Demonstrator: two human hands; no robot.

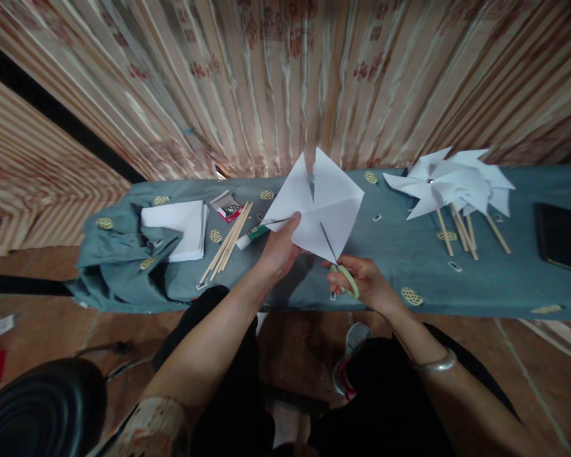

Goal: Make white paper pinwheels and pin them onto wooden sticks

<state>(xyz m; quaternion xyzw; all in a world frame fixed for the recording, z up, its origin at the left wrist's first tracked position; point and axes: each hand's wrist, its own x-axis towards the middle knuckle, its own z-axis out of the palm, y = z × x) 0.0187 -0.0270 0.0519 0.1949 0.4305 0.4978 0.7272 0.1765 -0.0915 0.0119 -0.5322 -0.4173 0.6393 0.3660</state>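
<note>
A square sheet of white paper [335, 190] is held up over the bench, with slits running from its corners toward the middle. My left hand [283, 247] pinches its lower left part, thumb on top. In my right hand [359, 276] are scissors [347, 279] with pale green handles, fingers in the loops. Their blade lies along the paper's lower corner, pointing toward the centre. Beneath the left side of the sheet lies a green and white tube [253, 235], partly covered by the paper.
A stack of white paper [181, 231], a packet of small metal pins [227, 207] and several wooden sticks [227, 242] lie on the left. Finished paper pinwheels [457, 181] and a dark phone [561, 238] rest on the right. Behind the cloth-covered bench [385, 244] hangs a curtain [285, 82].
</note>
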